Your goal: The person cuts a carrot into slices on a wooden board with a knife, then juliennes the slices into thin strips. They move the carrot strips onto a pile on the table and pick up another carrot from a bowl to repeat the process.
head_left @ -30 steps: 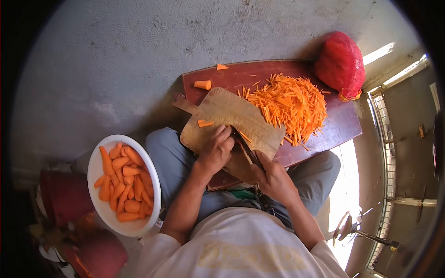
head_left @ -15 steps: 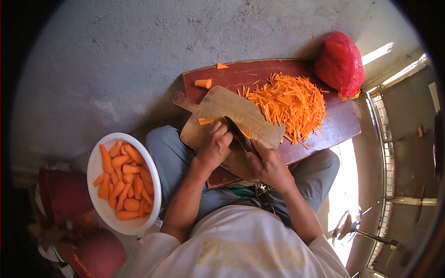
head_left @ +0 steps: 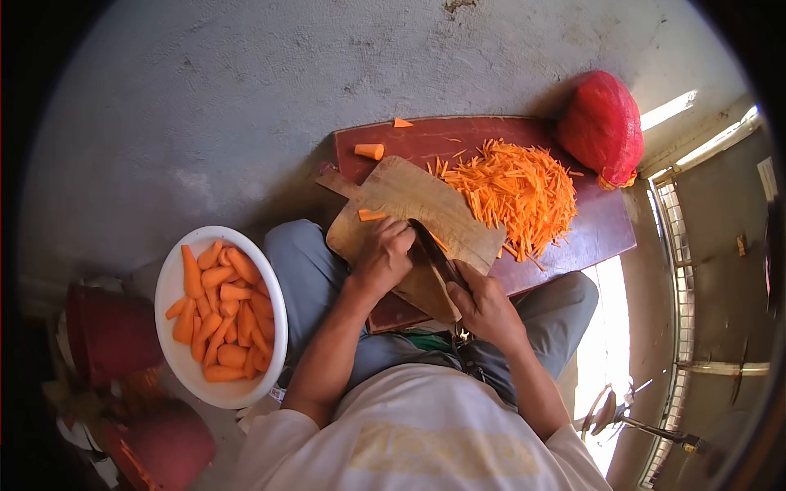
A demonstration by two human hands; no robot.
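My right hand (head_left: 488, 308) is closed around the handle of a dark-bladed kitchen knife (head_left: 434, 250). Its blade slants up and left across a wooden cutting board (head_left: 401, 186). Close against the blade's left side, my left hand (head_left: 385, 255) presses down with curled fingers; what lies under them is hidden. A thin carrot strip (head_left: 439, 241) shows just right of the blade. Above my left hand, a cut carrot piece (head_left: 371, 215) rests on the board. Beyond the board's right edge is a heap of carrot strips (head_left: 524, 192).
The board lies on a dark red table (head_left: 602, 233) against a grey wall. A carrot chunk (head_left: 369, 151) and a small carrot wedge (head_left: 402, 123) sit on its far left. A red bag (head_left: 603, 127) stands far right. Left of my leg is a white basin (head_left: 169, 327) of peeled carrots.
The knife handle and my right hand have moved slightly down and right. My left hand stays beside the blade. The whole view has shifted a little.
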